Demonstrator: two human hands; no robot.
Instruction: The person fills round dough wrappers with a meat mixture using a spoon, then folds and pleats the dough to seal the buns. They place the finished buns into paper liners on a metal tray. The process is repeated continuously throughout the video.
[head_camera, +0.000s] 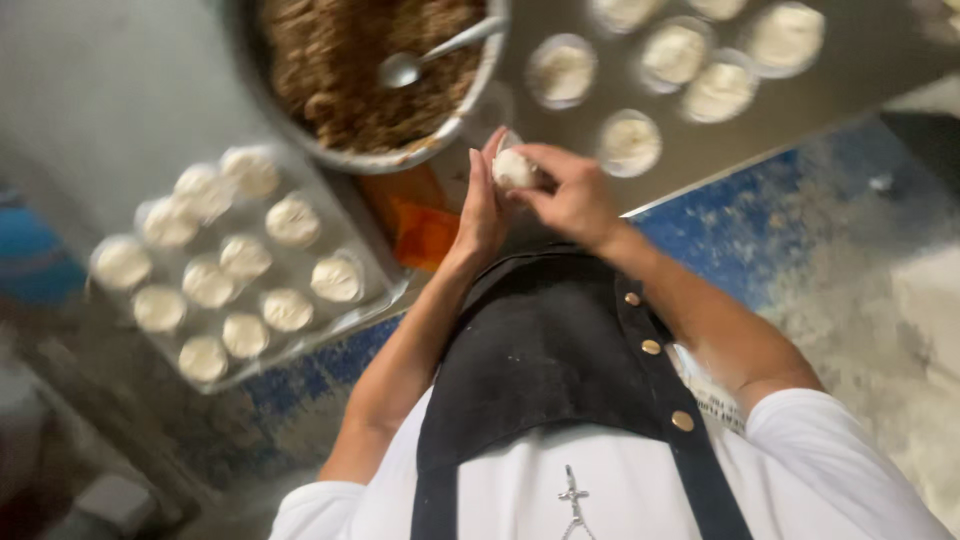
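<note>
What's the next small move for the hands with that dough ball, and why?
Probably pinch the dough ball shut and round it. Both hands, left hand and right hand, cup it above the table edge, and the spoon lies in the bowl of brown filling. Finished balls already fill the tray on the left, so it likely goes there afterwards.

An orange packet (420, 225) lies between the trays; a printed white label (718, 405) beside the apron

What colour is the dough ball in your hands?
Off-white, pale cream; the dough ball shows in the head view, between both hands.
</note>
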